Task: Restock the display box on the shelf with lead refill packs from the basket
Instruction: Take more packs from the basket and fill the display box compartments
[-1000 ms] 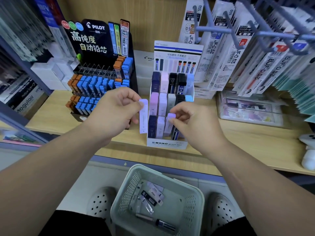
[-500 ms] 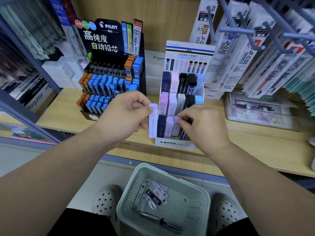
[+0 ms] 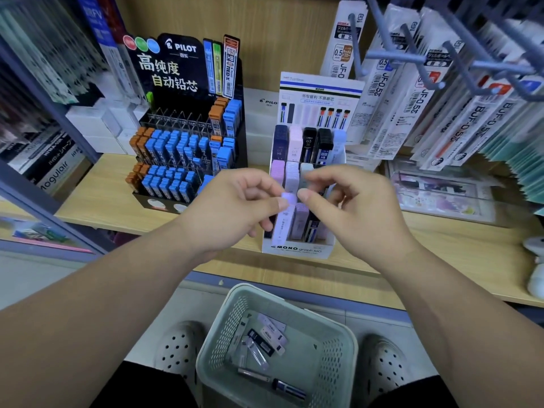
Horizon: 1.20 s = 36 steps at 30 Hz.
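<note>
Holding lilac refill pack (image 3: 283,219) over display box (image 3: 297,249), basket (image 3: 329,348) holding packs

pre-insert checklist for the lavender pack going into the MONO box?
1. Lavender pack pinched by left hand: ok.
2. Right hand at the pack's top: touching or not, cannot tell.
3. Pack upright over the front row of the MONO display box: ok.
4. Free slot beneath it: cannot tell, hands cover it.
5. Basket holds more packs: ok.
</note>
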Motion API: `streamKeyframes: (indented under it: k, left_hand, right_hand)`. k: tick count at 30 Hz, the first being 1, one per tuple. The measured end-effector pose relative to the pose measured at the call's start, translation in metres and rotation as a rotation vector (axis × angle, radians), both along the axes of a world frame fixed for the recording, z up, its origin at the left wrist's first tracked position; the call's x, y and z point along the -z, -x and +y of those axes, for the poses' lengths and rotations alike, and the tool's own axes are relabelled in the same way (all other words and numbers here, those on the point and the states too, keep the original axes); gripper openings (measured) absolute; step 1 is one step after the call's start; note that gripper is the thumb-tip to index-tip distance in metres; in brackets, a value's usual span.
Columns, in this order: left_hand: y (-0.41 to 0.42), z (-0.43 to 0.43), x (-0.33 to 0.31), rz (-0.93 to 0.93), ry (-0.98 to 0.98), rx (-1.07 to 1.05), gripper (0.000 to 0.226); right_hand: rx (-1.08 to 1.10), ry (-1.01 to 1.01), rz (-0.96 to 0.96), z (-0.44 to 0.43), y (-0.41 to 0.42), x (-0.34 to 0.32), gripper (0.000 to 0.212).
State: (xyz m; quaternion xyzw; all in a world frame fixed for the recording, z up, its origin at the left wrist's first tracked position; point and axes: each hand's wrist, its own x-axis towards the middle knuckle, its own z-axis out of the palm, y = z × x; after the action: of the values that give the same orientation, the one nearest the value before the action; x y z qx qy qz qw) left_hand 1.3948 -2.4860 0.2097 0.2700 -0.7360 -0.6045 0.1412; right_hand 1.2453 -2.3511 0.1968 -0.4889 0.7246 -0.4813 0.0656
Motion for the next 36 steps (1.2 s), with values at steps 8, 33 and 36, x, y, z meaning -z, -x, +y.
streamKeyframes:
  k: [8, 33, 36]
  left_hand:
    - [0.01, 0.007, 0.003, 0.064, -0.011, -0.033, 0.006]
    - [0.007, -0.01, 0.047, -0.268, 0.298, -0.127, 0.013]
    - [0.006, -0.009, 0.046, -0.261, 0.292, -0.111, 0.012]
  right_hand:
    - [-0.125, -0.053, -0.281, 0.004, 0.007, -0.008, 0.014]
    - [0.036, -0.246, 0.318, -0.002, 0.007, 0.022, 0.007]
    - [0.04, -0.252, 0.298, -0.002, 0.007, 0.022, 0.007]
